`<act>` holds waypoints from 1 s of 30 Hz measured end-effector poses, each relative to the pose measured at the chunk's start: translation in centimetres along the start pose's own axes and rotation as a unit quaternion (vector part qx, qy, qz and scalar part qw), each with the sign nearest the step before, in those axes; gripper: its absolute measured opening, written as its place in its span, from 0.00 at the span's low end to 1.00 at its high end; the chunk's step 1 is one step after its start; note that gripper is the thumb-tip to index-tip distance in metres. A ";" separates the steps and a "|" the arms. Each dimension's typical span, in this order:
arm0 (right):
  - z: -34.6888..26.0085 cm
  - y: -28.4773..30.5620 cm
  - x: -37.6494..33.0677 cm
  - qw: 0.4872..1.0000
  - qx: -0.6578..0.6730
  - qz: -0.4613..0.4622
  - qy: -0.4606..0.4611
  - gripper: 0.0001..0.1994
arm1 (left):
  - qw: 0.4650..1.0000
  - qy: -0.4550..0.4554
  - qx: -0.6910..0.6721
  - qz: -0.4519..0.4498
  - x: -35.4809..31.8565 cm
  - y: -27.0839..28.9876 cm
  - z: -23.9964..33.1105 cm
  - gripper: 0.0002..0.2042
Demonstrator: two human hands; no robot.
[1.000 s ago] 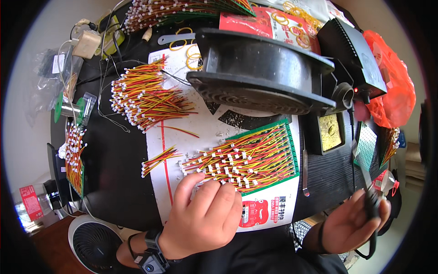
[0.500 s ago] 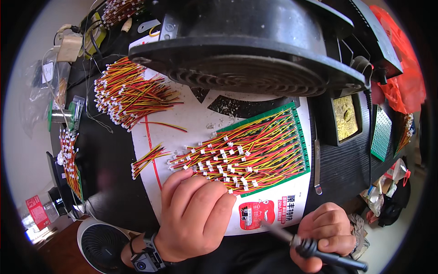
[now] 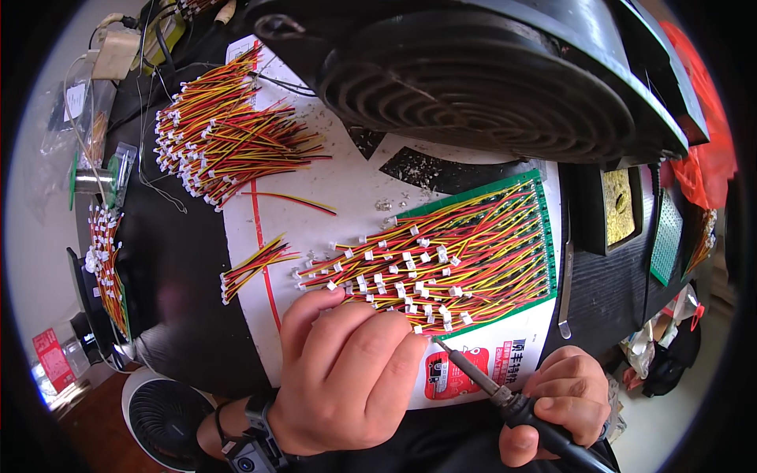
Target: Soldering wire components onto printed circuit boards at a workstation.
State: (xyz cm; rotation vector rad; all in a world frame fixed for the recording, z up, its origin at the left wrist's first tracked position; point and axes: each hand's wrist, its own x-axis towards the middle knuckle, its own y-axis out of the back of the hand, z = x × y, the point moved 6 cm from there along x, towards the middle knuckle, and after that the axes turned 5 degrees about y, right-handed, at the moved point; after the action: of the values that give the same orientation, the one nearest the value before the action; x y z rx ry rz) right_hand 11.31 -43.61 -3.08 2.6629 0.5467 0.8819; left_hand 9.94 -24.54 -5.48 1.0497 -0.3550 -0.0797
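Observation:
My right hand (image 3: 569,402) is wrapped around the dark handle of a soldering iron (image 3: 478,372). The iron's tip points up and left, close by the near edge of a green circuit board (image 3: 505,306). Rows of red, yellow and black wires (image 3: 473,252) with white connectors cover that board, their connector ends toward the left. At the board's near left, my left hand (image 3: 343,374) is curled closed, knuckles up, beside the connectors. Its fingertips are mostly hidden, so whatever they grip cannot be made out. A camera-like device is strapped to my left wrist.
A large black round-grilled fan (image 3: 489,87) overhangs the far side. Left of the board lie a small wire bundle (image 3: 256,266) and a big wire pile (image 3: 236,134). Tweezers (image 3: 566,292), a yellow sponge in a holder (image 3: 619,205) and a perforated green board (image 3: 667,236) are at right; a solder spool (image 3: 95,180) stands left.
The soldering iron has swung so its tip sits nearer the board's near edge and my left fingers. My left hand keeps its curled pose. The whole view has shifted slightly.

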 end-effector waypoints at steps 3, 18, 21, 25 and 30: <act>-0.3 0.1 0.1 1.000 -0.007 -0.010 -0.004 0.14 | 1.000 0.003 -0.006 -0.005 0.1 0.1 0.2 0.06; -0.3 -0.2 0.3 0.999 -0.020 -0.025 0.009 0.15 | 1.000 -0.017 0.004 -0.012 0.3 0.0 0.4 0.08; -0.3 -0.2 0.4 0.999 -0.020 -0.027 0.009 0.15 | 1.000 -0.015 0.001 -0.017 0.3 0.0 0.4 0.08; -0.3 -0.2 0.4 0.999 -0.017 -0.038 0.009 0.16 | 1.000 -0.009 0.003 -0.019 0.3 0.0 0.4 0.08; -0.3 -0.1 0.4 0.999 -0.017 -0.033 0.013 0.15 | 1.000 -0.008 0.005 -0.018 0.3 0.0 0.5 0.08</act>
State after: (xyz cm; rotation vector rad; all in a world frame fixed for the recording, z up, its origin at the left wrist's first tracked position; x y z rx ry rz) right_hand 11.41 -43.31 -2.72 2.5898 0.6160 0.9011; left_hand 10.08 -25.04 -5.15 1.0668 -0.3517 -0.1179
